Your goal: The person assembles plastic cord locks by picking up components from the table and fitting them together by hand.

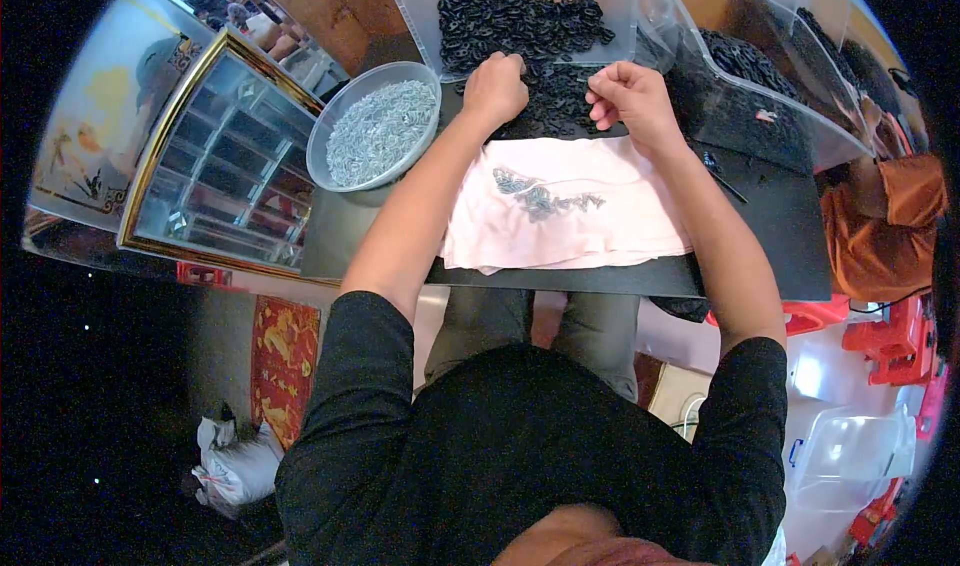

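Note:
My left hand (497,86) reaches to the near edge of a heap of small black plastic pieces (520,28), its fingers curled and their tips hidden from view. To its right, my right hand (632,104) is held above the loose black pieces, thumb and forefinger pinched together. Whatever lies in that pinch is too small to make out. Between my forearms a folded pale pink cloth (580,241) lies on the dark table, with a small scatter of silvery-grey pieces (543,198) on top.
Left of my left forearm stands a translucent round tub (322,151) full of small shiny clear or silvery pieces (380,131). A clear plastic bin (410,11) lies behind the black heap. At the right, another clear bin (760,96) stands near a thin dark tool (728,178).

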`<state>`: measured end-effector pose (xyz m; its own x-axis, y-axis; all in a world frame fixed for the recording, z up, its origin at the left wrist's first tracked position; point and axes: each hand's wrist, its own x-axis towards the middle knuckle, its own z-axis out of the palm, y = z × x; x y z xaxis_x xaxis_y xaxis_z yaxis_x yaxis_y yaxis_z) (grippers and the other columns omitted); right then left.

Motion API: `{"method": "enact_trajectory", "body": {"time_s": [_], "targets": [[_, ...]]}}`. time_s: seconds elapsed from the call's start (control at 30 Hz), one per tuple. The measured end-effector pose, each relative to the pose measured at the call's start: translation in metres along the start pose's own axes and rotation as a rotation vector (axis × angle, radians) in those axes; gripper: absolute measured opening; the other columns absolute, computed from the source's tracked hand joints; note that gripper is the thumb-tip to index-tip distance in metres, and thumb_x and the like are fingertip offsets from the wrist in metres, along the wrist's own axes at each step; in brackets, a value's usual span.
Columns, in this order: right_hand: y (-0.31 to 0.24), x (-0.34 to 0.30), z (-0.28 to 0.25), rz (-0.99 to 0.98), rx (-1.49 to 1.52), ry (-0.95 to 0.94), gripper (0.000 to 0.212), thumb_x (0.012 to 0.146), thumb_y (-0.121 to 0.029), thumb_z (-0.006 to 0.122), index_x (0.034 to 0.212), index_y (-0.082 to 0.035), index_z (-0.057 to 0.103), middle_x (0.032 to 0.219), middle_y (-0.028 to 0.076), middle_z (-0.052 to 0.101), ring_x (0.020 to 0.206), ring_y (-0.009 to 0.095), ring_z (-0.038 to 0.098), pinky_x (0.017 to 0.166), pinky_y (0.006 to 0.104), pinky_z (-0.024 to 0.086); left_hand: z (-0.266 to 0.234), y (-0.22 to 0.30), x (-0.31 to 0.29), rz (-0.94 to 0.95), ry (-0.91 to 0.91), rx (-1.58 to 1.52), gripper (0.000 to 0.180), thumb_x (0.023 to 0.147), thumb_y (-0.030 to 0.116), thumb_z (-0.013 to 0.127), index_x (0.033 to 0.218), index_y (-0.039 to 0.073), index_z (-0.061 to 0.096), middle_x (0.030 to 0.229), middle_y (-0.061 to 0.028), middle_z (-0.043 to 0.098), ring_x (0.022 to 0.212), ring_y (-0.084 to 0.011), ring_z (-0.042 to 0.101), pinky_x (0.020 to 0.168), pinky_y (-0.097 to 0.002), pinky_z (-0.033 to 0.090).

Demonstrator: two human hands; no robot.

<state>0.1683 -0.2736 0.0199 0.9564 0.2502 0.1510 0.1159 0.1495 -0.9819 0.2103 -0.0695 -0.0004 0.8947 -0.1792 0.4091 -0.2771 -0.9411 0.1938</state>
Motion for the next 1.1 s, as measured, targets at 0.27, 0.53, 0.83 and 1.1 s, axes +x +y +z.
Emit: {"method": "enact_trajectory", "body": {"time_s": [0.27, 0.53, 0.83, 1.1], "targets": [[0.000, -0.001, 0.001, 0.025, -0.009, 0.026, 0.010, 0.081, -0.009, 0.058, 0.079, 0.000, 0.055, 0.066, 0.006, 0.058, 0.049, 0.009, 0.054, 0.043, 0.0205, 0.045, 0.002, 0.006, 0.006, 0.020, -0.061, -0.057, 0.018, 0.069, 0.014, 0.059, 0.084, 0.004, 0.061, 0.091, -0.0175, 0.060, 0.087, -0.0321, 0.057, 0.078, -0.0409, 0.045], [0.000, 0.000, 0.001, 0.007, -0.017, 0.027, 0.012, 0.080, -0.010, 0.058, 0.077, 0.001, 0.055, 0.066, 0.007, 0.058, 0.049, 0.012, 0.055, 0.041, 0.0237, 0.046, -0.012, 0.000, -0.007, -0.176, -0.187, -0.625, 0.013, 0.080, 0.013, 0.058, 0.083, 0.001, 0.062, 0.071, -0.0066, 0.062, 0.057, -0.0133, 0.055, 0.055, -0.0267, 0.045], [-0.005, -0.008, 0.014, 0.073, 0.071, -0.107, 0.010, 0.082, -0.010, 0.056, 0.077, -0.001, 0.055, 0.068, 0.006, 0.059, 0.049, 0.010, 0.055, 0.043, 0.0218, 0.045, -0.050, 0.012, -0.052, -0.443, -0.476, -1.571, 0.013, 0.083, 0.008, 0.056, 0.090, -0.002, 0.057, 0.075, -0.0073, 0.060, 0.058, -0.0073, 0.052, 0.051, -0.0178, 0.045], [-0.009, -0.018, 0.027, 0.063, 0.048, -0.174, 0.011, 0.081, -0.009, 0.057, 0.077, 0.000, 0.055, 0.066, 0.006, 0.058, 0.048, 0.011, 0.054, 0.043, 0.0215, 0.045, -0.045, 0.012, -0.066, -0.372, -0.499, -1.936, 0.014, 0.082, 0.006, 0.056, 0.092, -0.004, 0.056, 0.078, -0.0094, 0.059, 0.063, -0.0092, 0.053, 0.054, -0.0176, 0.045]]}}
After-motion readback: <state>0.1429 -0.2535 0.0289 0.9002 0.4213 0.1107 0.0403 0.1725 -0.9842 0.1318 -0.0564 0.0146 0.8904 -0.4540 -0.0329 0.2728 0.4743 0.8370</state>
